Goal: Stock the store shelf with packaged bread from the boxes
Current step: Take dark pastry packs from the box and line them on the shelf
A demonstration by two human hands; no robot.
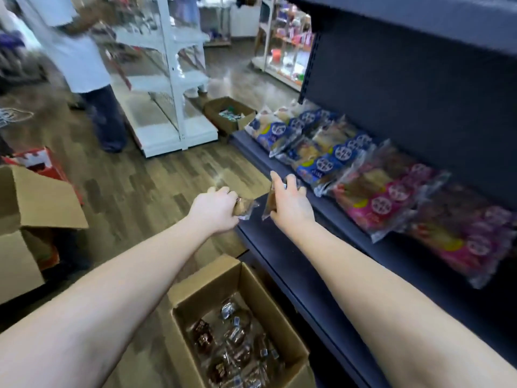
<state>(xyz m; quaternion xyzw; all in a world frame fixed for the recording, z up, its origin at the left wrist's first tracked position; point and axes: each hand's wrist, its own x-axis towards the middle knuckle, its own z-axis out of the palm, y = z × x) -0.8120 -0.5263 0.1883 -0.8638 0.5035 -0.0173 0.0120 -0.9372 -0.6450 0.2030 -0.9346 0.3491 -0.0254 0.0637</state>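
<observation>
A: Head camera: where are the bread packets [246,207] sitting?
B: Left hand [215,208] is gripping one, right hand [291,204] is holding another, both hovering over the dark shelf [279,247] edge, above the open box [207,287].

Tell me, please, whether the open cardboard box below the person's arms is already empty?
No, the cardboard box holds several dark packaged breads in clear wrappers.

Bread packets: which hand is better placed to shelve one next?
Right, likely: the right hand holds its packet above the shelf beside the blue packs; the left hand is mostly over the floor.
</observation>
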